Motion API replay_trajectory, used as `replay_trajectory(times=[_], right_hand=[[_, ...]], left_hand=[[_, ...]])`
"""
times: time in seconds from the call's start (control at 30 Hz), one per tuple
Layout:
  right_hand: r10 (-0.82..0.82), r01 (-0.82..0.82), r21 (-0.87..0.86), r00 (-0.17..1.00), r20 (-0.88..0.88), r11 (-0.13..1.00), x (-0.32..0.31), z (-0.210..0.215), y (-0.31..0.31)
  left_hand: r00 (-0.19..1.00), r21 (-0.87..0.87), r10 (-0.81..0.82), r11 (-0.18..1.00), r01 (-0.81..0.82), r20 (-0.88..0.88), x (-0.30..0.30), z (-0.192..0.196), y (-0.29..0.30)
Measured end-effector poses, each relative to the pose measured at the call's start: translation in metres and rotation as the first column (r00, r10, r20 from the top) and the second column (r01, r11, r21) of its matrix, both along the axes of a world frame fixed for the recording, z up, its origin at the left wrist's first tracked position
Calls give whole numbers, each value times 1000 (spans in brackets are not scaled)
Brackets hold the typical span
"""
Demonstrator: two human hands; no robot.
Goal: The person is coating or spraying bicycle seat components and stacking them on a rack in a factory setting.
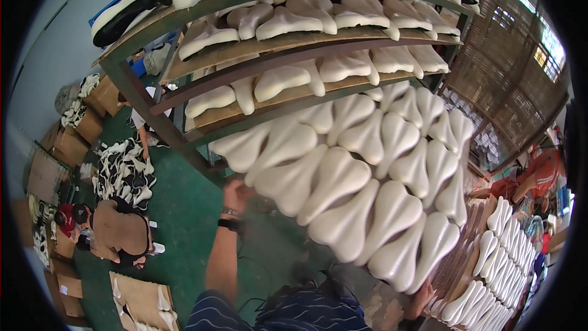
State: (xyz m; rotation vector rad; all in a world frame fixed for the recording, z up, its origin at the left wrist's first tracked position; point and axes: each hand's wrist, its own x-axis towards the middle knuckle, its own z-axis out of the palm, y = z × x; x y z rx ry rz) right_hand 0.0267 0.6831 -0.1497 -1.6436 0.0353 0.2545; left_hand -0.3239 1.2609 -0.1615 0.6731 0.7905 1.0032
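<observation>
A board [358, 157] covered with rows of cream-white, smooth bicycle saddles [340, 184] tilts in front of me, its far edge close to the rack's lower shelves. My left hand [237, 196], with a dark band on the wrist, is closed at the board's left edge; its fingertips are hidden under the saddles. Down at the near right corner is my right hand [421, 299], partly covered by the board. It appears closed on that edge, though most of its fingers are out of sight.
A green metal rack [162, 119] with wooden shelves holds more saddles. To the right stands another board [474, 242] of saddles. At left, a person [122, 230] bends near a saddle pile [125, 171] and cardboard boxes [89, 124]. Another person [536, 175] is at far right.
</observation>
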Motion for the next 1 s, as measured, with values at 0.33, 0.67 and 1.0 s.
replay_trajectory(times=[0.33, 0.67, 1.0], right_hand=[[146, -157, -141, 985, -89, 977, 12, -4, 106], [182, -209, -120, 962, -204, 970, 18, -6, 109], [97, -119, -91, 973, -210, 989, -67, -71, 127]], left_hand=[[938, -16, 77, 997, -77, 338, -24, -35, 1], [973, 144, -93, 988, 63, 211, 54, -49, -71], [997, 192, -71, 979, 67, 13, 3, -62, -15]])
